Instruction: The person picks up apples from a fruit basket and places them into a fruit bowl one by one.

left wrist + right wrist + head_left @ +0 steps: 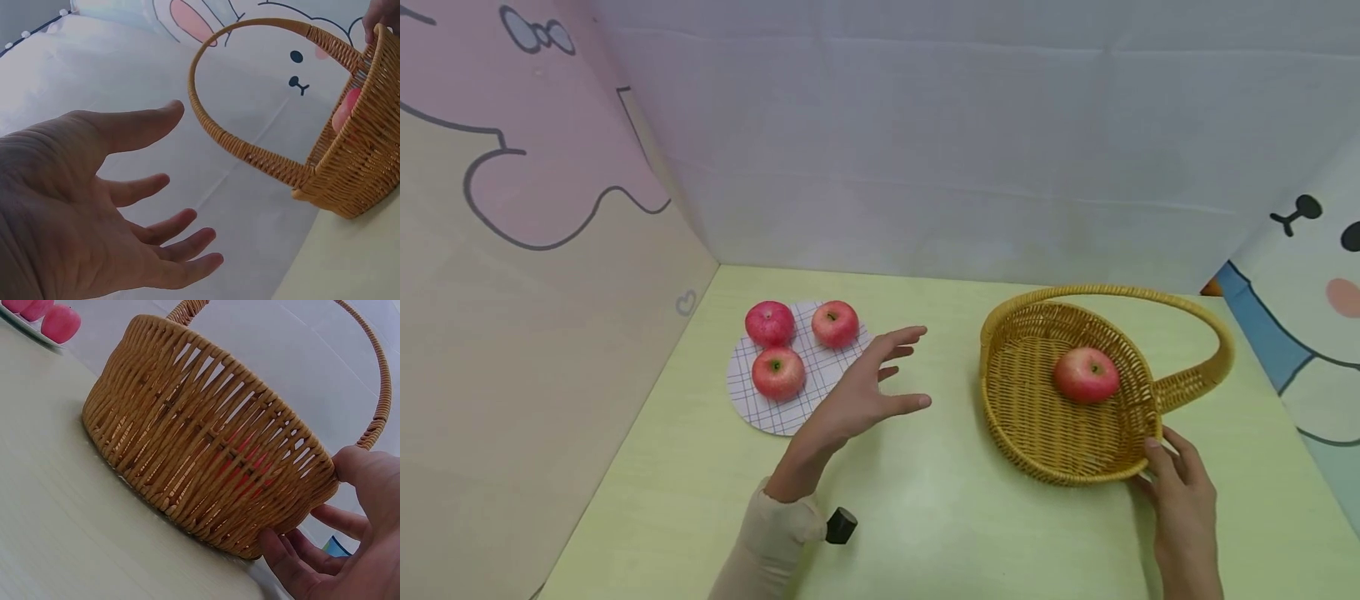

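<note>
My left hand (859, 398) is in the air between the plate and the basket, fingers spread, thumb apart, holding nothing. In the left wrist view its palm and bare fingertips show in front of the basket's handle. My right hand (1183, 496) grips the near right side of the woven wicker basket (1018, 408), thumb at the rim and fingers against the side and lower edge. One red apple (1086, 375) lies inside, right of the basket's middle. Three more apples sit on a round checked plate (743, 396): two at the left (770, 323) and one at the back right (835, 324).
The pale yellow-green table (940, 533) meets a white cloth wall (925, 150) at the back. Printed cartoon panels stand along the left (550, 333) and right sides. The basket's tall arched handle (1105, 290) rises over its back and right. A small black object (841, 526) sticks out by my left cuff.
</note>
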`<control>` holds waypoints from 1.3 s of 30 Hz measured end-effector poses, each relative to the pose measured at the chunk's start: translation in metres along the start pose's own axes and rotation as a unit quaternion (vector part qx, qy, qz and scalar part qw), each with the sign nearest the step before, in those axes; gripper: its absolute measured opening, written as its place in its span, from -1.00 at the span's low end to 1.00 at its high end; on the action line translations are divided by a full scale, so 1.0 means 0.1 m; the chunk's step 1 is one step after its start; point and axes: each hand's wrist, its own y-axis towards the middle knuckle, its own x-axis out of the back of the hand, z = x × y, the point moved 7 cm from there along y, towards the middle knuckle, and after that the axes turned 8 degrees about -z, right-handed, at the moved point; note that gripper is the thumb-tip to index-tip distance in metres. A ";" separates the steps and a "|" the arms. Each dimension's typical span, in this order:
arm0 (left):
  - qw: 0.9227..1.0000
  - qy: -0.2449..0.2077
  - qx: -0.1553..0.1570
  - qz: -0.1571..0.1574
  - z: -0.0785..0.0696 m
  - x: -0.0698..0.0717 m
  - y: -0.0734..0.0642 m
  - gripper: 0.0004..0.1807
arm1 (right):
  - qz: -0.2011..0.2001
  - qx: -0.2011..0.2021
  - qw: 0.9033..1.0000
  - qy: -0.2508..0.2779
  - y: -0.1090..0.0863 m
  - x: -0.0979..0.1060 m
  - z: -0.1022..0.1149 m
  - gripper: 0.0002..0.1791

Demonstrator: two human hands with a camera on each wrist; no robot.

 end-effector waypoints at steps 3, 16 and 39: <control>0.999 0.002 -0.004 0.039 -0.02 -0.10 0.02 -0.14 | -0.002 -0.001 1.000 0.003 0.00 0.00 0.00 -0.48; 0.982 0.006 -0.023 0.185 -0.04 -0.62 0.19 -0.14 | 0.009 -0.010 1.000 -0.016 0.02 -0.03 -0.02 -0.42; 0.970 0.098 -0.081 0.209 -0.08 -1.39 0.73 -0.08 | 0.001 0.002 1.000 0.010 0.02 0.01 -0.02 -0.46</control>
